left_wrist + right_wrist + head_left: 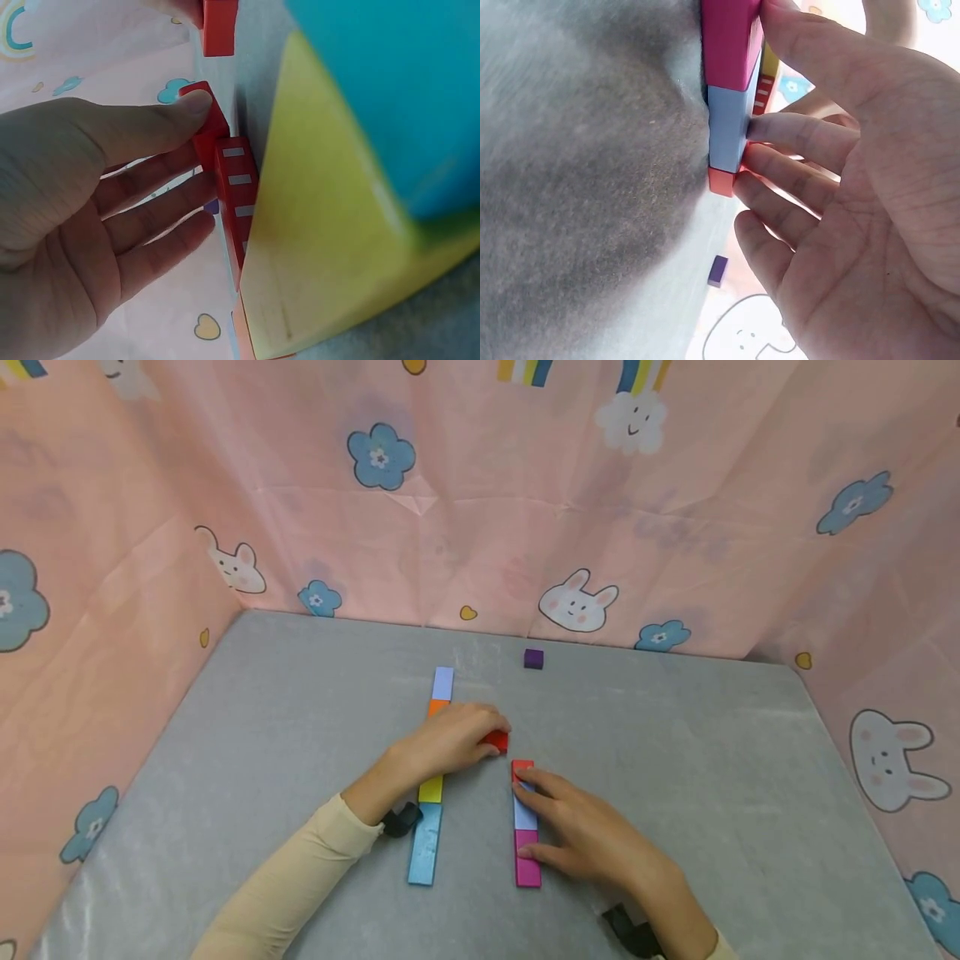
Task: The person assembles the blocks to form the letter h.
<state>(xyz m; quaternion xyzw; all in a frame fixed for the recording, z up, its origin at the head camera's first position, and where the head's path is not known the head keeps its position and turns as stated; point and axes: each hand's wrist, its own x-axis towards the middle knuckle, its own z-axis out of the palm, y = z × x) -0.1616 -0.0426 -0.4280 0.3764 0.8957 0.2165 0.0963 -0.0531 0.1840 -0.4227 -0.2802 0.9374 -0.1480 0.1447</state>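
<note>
My left hand pinches a red block between thumb and fingers, over the gap between two rows of blocks. Beneath that hand runs the left row: lavender block, orange block, a red block with white marks, yellow block and long blue block. The head view hides its middle behind the hand. My right hand has loosely extended fingers at the right row: small red block, light blue block, magenta block. Its thumb touches the magenta one.
A small purple block stands alone near the back edge of the grey tabletop. A pink patterned cloth hangs behind and along both sides. Each wrist carries a black camera.
</note>
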